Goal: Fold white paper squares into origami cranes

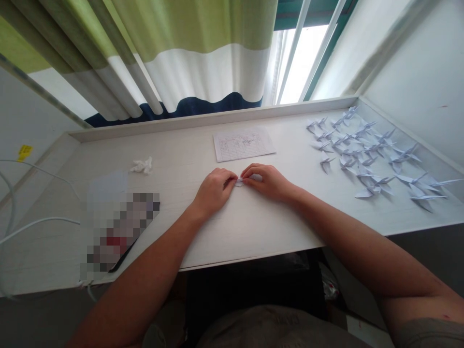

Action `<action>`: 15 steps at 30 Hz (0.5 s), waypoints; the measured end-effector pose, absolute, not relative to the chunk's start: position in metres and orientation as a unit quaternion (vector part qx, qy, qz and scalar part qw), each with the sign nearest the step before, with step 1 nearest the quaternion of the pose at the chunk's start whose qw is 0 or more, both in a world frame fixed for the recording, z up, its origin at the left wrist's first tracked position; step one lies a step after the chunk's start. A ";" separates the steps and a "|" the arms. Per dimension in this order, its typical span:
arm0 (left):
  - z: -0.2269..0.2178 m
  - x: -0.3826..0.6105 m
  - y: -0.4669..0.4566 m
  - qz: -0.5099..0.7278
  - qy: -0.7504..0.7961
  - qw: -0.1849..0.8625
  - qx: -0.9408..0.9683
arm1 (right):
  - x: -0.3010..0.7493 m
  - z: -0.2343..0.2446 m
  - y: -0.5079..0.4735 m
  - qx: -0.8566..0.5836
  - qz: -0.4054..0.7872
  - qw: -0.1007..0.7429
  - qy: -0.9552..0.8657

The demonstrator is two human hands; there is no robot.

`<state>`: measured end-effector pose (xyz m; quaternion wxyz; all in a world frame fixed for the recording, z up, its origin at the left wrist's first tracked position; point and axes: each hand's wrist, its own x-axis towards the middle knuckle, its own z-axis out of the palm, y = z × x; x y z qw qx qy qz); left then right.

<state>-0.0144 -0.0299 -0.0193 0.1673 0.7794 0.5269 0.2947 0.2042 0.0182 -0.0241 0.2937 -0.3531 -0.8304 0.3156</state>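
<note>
A small folded piece of white paper [239, 182] is pinched between my two hands, low over the middle of the desk. My left hand [217, 187] grips its left side with thumb and fingertips. On the other side my right hand [266, 181] holds it the same way, fingers bent. Most of the paper is hidden behind my fingers. Just beyond my hands lies a flat printed sheet [244, 145] with a table of lines on it. Many folded paper cranes [369, 150] stand in a group on the right of the desk.
The white desk [203, 241] has a raised rim along the back [217, 118]. A crumpled tissue [142, 166] and a blurred-out dark-edged object [125, 232] lie at left, near white cables [43, 220]. Curtains [203, 53] hang behind.
</note>
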 end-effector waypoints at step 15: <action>-0.017 -0.016 -0.030 0.277 0.503 0.197 0.795 | 0.208 -0.024 0.020 -0.327 0.309 0.277 -0.849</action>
